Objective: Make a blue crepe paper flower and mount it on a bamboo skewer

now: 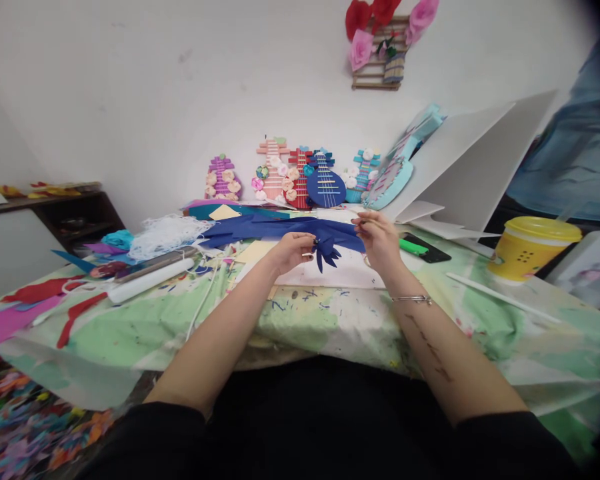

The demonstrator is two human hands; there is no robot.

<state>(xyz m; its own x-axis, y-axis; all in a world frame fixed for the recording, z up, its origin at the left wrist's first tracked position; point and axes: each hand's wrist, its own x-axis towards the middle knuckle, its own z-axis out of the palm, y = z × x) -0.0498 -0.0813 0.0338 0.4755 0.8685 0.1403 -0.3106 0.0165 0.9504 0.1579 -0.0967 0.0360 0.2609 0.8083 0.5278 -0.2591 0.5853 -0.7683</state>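
Observation:
A dark blue paper flower [327,253] with pointed petals hangs from the fingertips of my left hand [296,251], which pinch it at its base. To the right and slightly higher, my right hand [377,239] has its thumb and fingers pressed together; anything between them is too small to make out. The two hands are apart, above a white sheet [325,275] near the table's middle. Behind them, long blue paper strips [260,228] lie across the table.
Decorated paper instruments [327,188] stand along the wall. White string [170,237], a power strip [150,280] and red paper [80,317] lie left. A green marker [413,247], a black phone [433,251], a white stick [503,297] and a yellow cup [533,250] are right.

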